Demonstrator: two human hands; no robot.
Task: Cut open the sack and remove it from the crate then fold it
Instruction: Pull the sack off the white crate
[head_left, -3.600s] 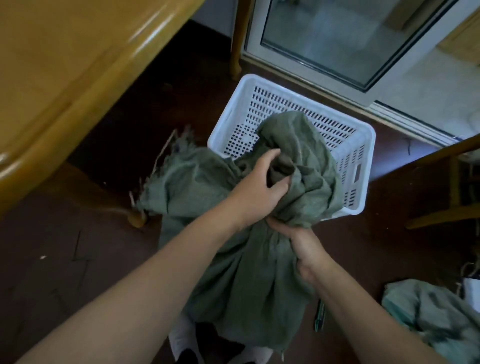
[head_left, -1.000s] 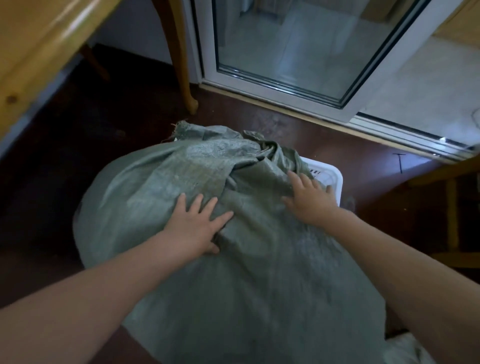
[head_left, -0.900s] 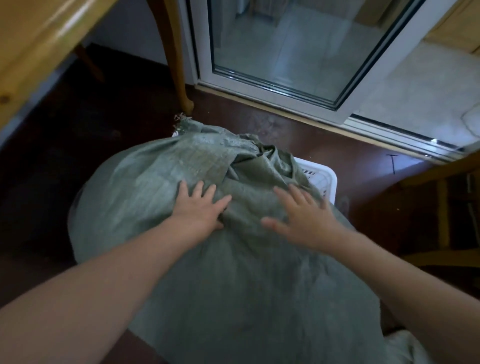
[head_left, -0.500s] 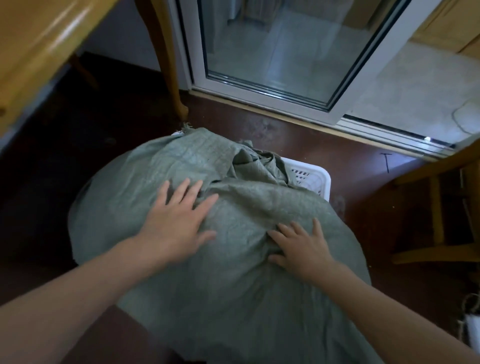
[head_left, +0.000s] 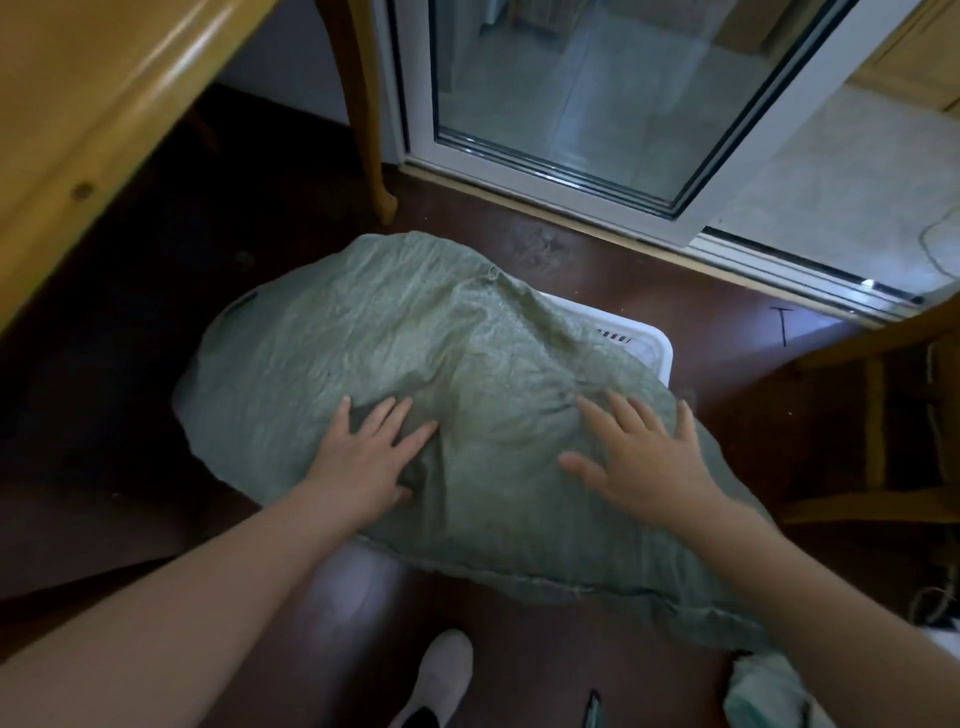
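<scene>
Green woven sack (head_left: 441, 374) lay draped over the white crate (head_left: 652, 345), hiding all but its far right corner. I had my left hand (head_left: 363, 457) and right hand (head_left: 641, 457) flat on it, fingers spread, each grip released, grasping nothing.

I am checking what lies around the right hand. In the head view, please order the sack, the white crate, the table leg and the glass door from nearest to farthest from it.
1. Sack: directly under the right hand.
2. White crate: just beyond the fingers.
3. Table leg: far left.
4. Glass door: behind; too close to the leg to rank surely.
</scene>
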